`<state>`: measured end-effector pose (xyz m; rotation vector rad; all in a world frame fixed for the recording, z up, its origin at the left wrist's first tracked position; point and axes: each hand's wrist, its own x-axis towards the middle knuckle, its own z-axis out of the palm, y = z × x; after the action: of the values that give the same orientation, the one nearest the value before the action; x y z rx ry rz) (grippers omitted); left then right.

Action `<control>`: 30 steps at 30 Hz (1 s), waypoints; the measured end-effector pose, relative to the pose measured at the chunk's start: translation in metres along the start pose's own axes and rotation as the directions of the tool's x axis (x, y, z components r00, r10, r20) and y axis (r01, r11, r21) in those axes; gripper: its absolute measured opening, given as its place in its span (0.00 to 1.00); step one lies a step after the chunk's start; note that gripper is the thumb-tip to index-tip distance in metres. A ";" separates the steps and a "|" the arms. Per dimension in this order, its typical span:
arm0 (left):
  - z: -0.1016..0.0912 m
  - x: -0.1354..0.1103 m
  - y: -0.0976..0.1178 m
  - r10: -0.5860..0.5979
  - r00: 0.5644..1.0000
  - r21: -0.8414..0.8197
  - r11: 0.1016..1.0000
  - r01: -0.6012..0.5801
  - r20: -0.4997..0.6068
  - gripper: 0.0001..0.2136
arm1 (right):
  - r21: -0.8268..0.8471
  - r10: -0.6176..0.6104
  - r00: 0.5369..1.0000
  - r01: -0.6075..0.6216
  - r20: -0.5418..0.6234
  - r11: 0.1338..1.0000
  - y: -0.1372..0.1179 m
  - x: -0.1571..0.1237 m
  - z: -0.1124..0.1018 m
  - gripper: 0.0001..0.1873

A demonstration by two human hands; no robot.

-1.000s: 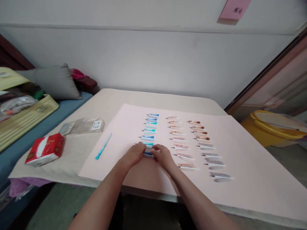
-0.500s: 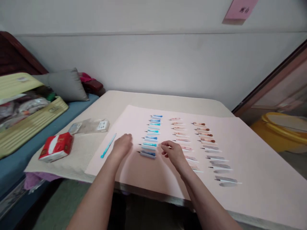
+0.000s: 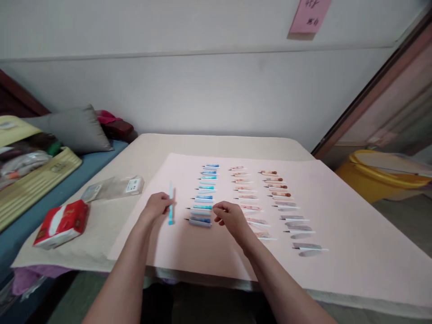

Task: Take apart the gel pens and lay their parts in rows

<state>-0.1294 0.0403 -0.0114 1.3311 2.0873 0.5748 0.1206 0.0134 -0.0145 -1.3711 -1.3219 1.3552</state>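
Blue tool [image 3: 171, 203]: thin stick, held near upright in left hand [image 3: 155, 208], fingers pinched together on its shaft approx. mid-length, lower tip pointing down at pink sheet [image 3: 337, 252]. Pinch hold looked suited to fine positioning work; that is a judgement only.

Landmark: nearest blue piece [image 3: 200, 221], front end of blue column [image 3: 205, 191].
- Tool sat just left of landmark, lifted off the sheet.
- Right hand [image 3: 230, 218] hovered just right of landmark, fingers loosely curled and slightly apart, holding nothing; contact w/ the piece not evident.
- Pink column [image 3: 248, 198] and brown/grey column [image 3: 288, 207] ran parallel, further right of landmark. Even spacing suggested sorting by colour.
- Clear packet [image 3: 113, 186] and red tissue pack [image 3: 62, 222] lay well left of landmark, off the sheet, on the beige surface [image 3: 151, 144].
- Grey cushion [image 3: 72, 128] lay far left on the bed; yellow bin [image 3: 381, 175] far right, off the surface.
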 end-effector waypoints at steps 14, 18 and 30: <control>0.035 -0.041 0.043 0.262 0.924 -0.886 0.441 0.142 0.278 0.14 | 0.397 0.013 0.926 -0.174 0.377 0.901 -0.002 -0.017 0.019 0.11; 0.030 -0.042 0.045 0.336 0.881 -0.897 0.400 0.187 0.333 0.12 | 0.413 0.023 0.906 -0.216 0.423 0.885 -0.004 -0.019 0.019 0.14; 0.038 -0.057 0.054 0.295 0.936 -0.859 0.512 0.012 0.189 0.09 | 0.099 -0.073 0.974 0.053 0.216 0.994 -0.006 -0.021 0.026 0.15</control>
<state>-0.0496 0.0118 0.0087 0.8872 1.1061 1.1862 0.0968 -0.0099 -0.0079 -1.1329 -1.4146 1.5386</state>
